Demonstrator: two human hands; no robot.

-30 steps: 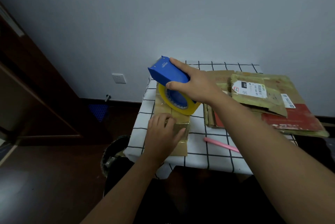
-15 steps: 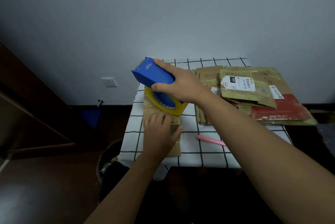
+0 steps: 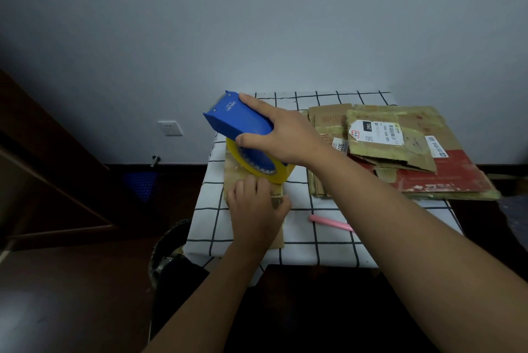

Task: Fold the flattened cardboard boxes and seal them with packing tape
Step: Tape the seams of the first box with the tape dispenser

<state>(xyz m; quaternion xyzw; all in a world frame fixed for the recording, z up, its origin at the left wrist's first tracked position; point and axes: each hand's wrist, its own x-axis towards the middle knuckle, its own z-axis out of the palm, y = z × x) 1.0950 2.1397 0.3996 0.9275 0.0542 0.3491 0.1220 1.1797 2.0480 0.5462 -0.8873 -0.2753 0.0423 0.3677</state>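
Right hand point(image 3: 281, 135) grips the blue dispenser point(image 3: 238, 119), thumb on its near side, index finger stretched along the far top edge. Yellow tape roll point(image 3: 258, 165) sits under the blue housing, lower edge touching the box point(image 3: 237, 169). Dispenser is tilted, nose up and pointing left-away.

Left hand point(image 3: 255, 207) lies palm down on the box, fingers bent and pressing just beside the roll, thumb out to the right. Whether the fingertips pinch a tape end: cannot tell, fingers cover it. Hands are close together, not touching each other.

Box is a small brown cardboard piece lying flat at the left part of the desk point(image 3: 328, 247), long side running away from the camera; its near end reaches almost to the desk's front edge. Shiny tape shows on it next to the left thumb.

Desk has a white cloth with a black grid. Pink pen point(image 3: 330, 222) lies on it right of the box, partly hidden by the right forearm. Stack point(image 3: 400, 152) of flattened cartons fills the right half of the desk, labels on top, a red-printed sheet low in the pile, overhanging the right edge.

Off the desk: bin point(image 3: 165, 255) on the floor at the front-left corner, socket point(image 3: 170, 127) on the wall left of the desk, dark wood furniture point(image 3: 43, 167) at far left.
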